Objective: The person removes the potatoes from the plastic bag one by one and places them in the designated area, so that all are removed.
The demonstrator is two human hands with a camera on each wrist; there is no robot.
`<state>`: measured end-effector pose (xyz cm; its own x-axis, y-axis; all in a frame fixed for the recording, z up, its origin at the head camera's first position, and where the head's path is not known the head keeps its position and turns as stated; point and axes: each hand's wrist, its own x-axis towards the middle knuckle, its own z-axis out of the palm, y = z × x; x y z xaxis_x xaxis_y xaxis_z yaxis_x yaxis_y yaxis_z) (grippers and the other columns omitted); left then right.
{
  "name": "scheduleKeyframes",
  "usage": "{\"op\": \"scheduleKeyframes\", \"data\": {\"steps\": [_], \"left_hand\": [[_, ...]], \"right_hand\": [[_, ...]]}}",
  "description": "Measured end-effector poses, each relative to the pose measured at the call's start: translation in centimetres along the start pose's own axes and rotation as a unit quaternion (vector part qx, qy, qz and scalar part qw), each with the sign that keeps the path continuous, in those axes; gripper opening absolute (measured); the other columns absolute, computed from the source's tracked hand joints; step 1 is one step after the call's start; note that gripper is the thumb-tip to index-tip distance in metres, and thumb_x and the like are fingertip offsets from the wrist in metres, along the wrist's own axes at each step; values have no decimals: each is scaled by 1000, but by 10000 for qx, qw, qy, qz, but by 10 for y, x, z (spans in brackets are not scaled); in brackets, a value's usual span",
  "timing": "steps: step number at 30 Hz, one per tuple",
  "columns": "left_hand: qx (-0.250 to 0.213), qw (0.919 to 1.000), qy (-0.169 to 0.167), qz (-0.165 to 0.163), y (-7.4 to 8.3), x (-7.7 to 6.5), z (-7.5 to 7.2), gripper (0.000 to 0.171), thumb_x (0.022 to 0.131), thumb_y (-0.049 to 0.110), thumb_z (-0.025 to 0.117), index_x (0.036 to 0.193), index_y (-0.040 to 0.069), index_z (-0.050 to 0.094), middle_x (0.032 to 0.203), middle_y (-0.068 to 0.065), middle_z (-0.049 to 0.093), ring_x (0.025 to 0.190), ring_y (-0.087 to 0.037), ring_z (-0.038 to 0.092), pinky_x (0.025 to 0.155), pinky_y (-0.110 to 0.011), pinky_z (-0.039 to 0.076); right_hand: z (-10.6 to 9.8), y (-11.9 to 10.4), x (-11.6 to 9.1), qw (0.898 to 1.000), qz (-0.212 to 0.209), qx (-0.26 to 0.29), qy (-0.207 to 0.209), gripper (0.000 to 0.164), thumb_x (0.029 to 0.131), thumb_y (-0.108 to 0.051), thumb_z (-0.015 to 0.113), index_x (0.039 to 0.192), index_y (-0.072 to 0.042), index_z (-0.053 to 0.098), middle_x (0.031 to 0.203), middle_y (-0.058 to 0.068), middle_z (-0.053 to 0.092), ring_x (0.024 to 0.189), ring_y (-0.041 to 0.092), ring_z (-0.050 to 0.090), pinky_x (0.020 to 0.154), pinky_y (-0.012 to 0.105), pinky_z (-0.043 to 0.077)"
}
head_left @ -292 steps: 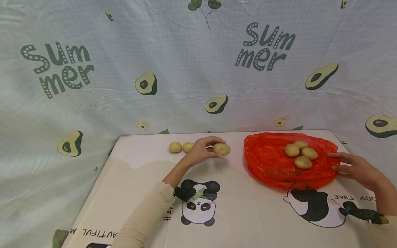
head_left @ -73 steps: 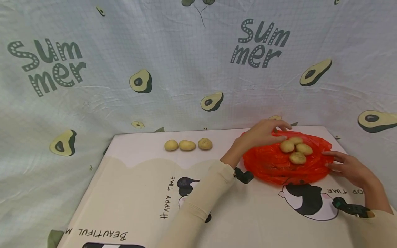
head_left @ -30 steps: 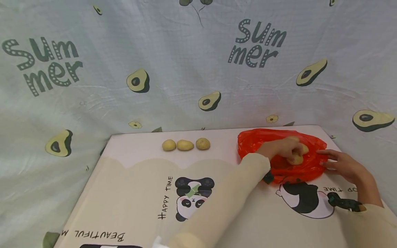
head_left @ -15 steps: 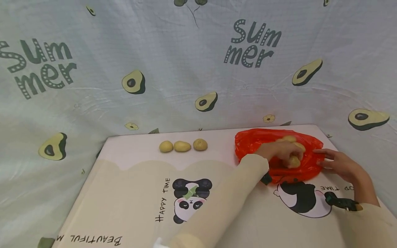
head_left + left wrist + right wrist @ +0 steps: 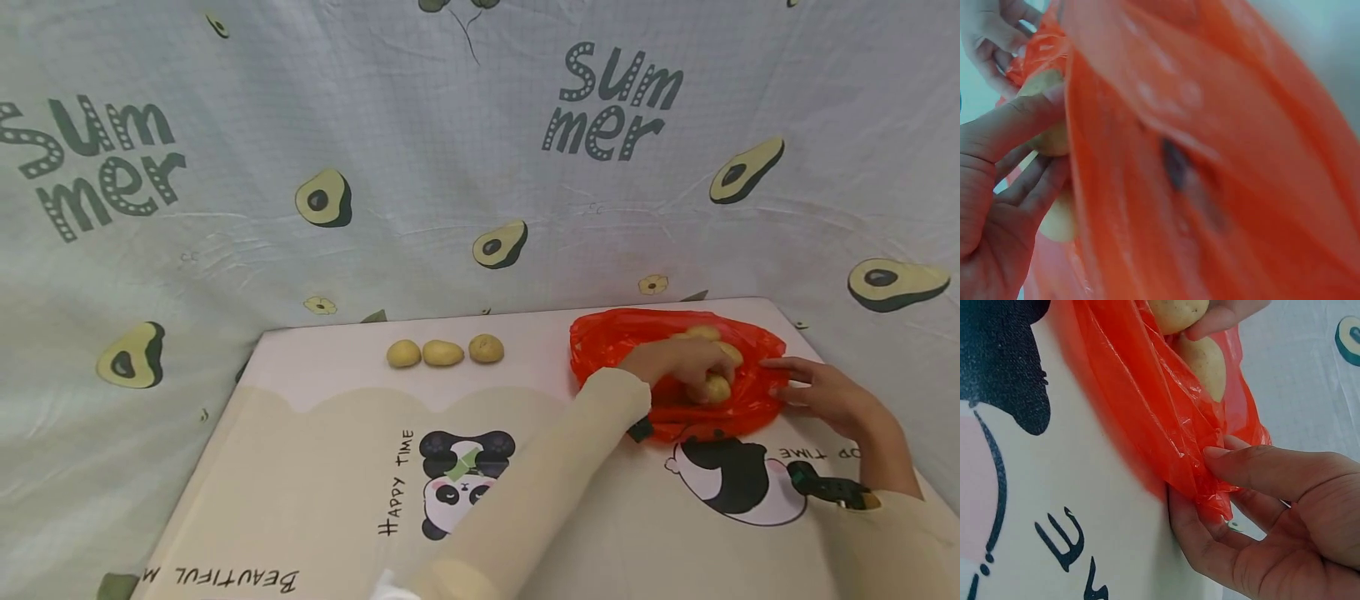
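A red plastic bag (image 5: 603, 337) lies open at the right back of the table with several potatoes in it. My left hand (image 5: 678, 364) reaches into it, thumb and fingers gripping a potato (image 5: 1054, 139); that potato (image 5: 717, 388) shows just past the fingers in the head view. Other potatoes, one at the back (image 5: 702, 332) and one under the grip (image 5: 1060, 220), sit close by, partly hidden by the hand. On the right, my right hand (image 5: 832, 396) pinches the edge of the bag between thumb and fingers, clearest in the right wrist view.
Three potatoes stand in a row along the table's back left: a round one (image 5: 403, 353), a longer one (image 5: 443, 353) and a third (image 5: 487, 348). A printed cloth (image 5: 300, 467) covers the table. Behind it hangs a curtain (image 5: 420, 183) with avocado prints.
Earlier, my left hand set a potato at the right end of the row, then moved back over the bag and down among its potatoes. My right hand stays at the bag's edge.
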<state>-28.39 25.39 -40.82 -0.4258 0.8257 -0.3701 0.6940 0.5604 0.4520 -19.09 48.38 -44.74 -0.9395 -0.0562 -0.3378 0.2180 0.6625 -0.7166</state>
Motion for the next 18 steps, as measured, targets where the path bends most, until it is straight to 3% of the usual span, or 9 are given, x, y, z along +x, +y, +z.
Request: {"op": "scheduleKeyframes", "data": {"steps": [3,8,15,18], "left_hand": [[213,9996,91,152,-1,0,-1,19,93,21,75,109,26,66,104,11,57,100,0,43,74,-11,45],[1114,9920,-13,589,-1,-2,-13,23,93,21,75,110,24,61,108,8,55,103,-4,44,78,-11,43],[1366,9883,-367,578,15,-11,-44,41,91,16,77,128,25,60,122,9,56,110,-6,46,89,-12,44],[1716,9813,-318,808,21,-16,-60,42,92,14,75,129,22,60,123,7,56,108,-7,44,90,-13,43]], "right_hand": [[1,-1,-1,10000,15,24,11,68,101,-8,59,154,10,21,151,46,15,131,63,30,90,46,58],[3,-1,-1,10000,50,21,2,69,101,-7,58,155,9,19,150,47,14,131,64,29,92,49,57],[0,-1,-1,9999,6,-21,-110,68,101,-8,58,154,10,20,151,46,14,131,64,26,92,51,56],[-2,-2,-1,9998,-46,-29,-166,67,101,-6,58,154,11,20,150,46,14,131,65,26,91,49,57]]}}
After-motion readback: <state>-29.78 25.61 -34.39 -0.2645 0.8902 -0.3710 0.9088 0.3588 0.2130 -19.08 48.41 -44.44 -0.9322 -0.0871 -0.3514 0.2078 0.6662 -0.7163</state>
